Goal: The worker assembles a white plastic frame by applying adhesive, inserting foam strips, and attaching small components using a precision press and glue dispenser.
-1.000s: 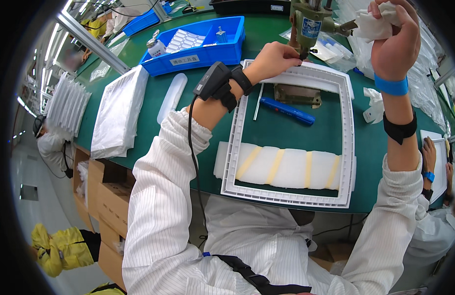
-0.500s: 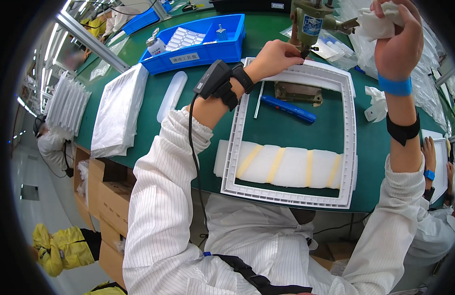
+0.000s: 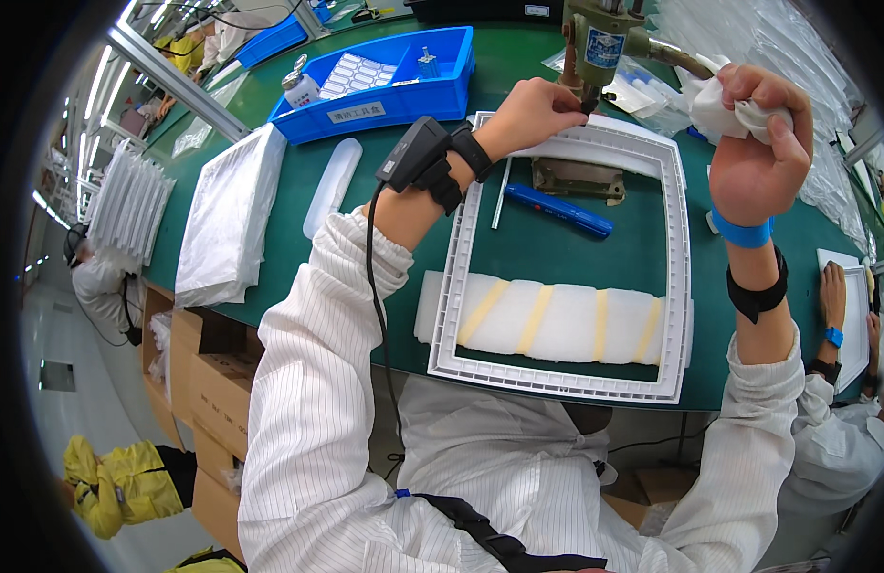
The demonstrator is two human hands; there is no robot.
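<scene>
Green surface (image 3: 566, 260) is supporting white rectangular plastic frame (image 3: 676, 248). Right hand (image 3: 768, 153) is gripping crumpled white wrapping (image 3: 711, 107); left hand (image 3: 537, 114) is curling, hold unclear.

A rectangular white plastic frame (image 3: 678, 267) lies on the green counter (image 3: 557, 258), its rear side below the olive metal lever press (image 3: 599, 53). Under its front part, a flat white foam strip with yellow tape (image 3: 574, 325) runs crosswise. Within its opening, a blue cylindrical pen (image 3: 558, 210) lies before a brown metal block (image 3: 576, 180). Farther left is a white plastic-wrapped stack (image 3: 227, 220); behind, a blue rectangular plastic tray (image 3: 456, 91) holds a small white bottle (image 3: 301, 91).
</scene>
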